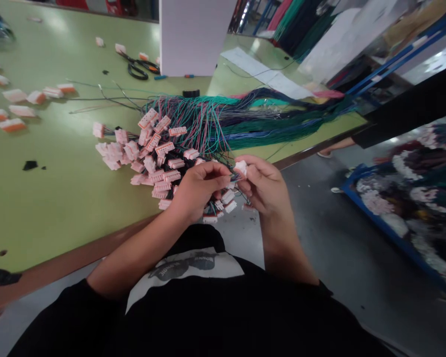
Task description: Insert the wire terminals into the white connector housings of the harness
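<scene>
Between the thumb and fingers of my right hand [265, 186] is a white plastic connector [241, 168]. Close beside it, my left hand [204, 186] pinches thin wires [233, 177] that run to the connector. Under and around both hands lies a heap of white and orange wired connectors [156, 176], some hanging near the table's front edge. Behind them stretches a long bundle of green, pink, blue and dark wires [215, 121]. The fingertips hide where the wires meet the connector.
Black-handled scissors [137, 68] and loose connectors [18, 110] lie on the green table [70, 188]. A white upright panel [195, 37] stands at the back. On the floor to the right is a blue bin [379, 220] full of harnesses. A person's dark sleeve [409, 106] reaches in from the right.
</scene>
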The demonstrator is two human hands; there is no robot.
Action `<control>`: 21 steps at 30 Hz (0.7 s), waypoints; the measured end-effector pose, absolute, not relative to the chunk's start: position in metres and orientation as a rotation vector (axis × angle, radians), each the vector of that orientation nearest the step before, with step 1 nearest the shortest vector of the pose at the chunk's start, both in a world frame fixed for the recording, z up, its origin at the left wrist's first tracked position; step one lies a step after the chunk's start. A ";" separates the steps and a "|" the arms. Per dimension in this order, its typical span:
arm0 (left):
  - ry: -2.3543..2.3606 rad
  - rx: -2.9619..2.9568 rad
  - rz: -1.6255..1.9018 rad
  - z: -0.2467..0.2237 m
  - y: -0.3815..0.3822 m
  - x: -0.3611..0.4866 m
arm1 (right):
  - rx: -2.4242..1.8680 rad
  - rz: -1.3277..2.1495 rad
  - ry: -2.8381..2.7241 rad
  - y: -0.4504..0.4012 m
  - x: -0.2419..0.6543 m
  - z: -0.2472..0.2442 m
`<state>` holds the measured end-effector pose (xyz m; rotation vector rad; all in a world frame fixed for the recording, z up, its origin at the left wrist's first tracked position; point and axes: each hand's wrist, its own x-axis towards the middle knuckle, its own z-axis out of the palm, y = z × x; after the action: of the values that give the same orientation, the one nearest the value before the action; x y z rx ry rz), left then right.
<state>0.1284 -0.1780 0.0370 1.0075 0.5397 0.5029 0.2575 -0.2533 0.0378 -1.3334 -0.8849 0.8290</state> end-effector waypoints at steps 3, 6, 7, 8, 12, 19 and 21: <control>0.549 0.980 0.469 0.036 -0.176 0.129 | -1.300 0.904 -0.868 -0.249 0.259 0.038; 0.578 0.972 0.462 0.036 -0.174 0.130 | -1.267 0.980 -0.827 -0.246 0.260 0.038; 0.585 0.972 0.463 0.037 -0.174 0.131 | -1.258 1.001 -0.814 -0.245 0.260 0.038; 0.592 0.976 0.466 0.037 -0.174 0.131 | -1.249 1.022 -0.806 -0.244 0.261 0.038; 0.606 1.028 0.482 0.040 -0.174 0.133 | -1.224 1.092 -0.801 -0.242 0.263 0.036; 0.627 0.928 0.467 0.041 -0.174 0.133 | -1.226 1.153 -0.762 -0.240 0.264 0.035; 0.599 0.905 0.483 0.039 -0.173 0.133 | -1.236 1.130 -0.776 -0.239 0.263 0.036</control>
<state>0.1329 -0.1732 0.0389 0.9047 0.5986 0.4829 0.2632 -0.2393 0.0359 -1.2359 -0.7760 1.1300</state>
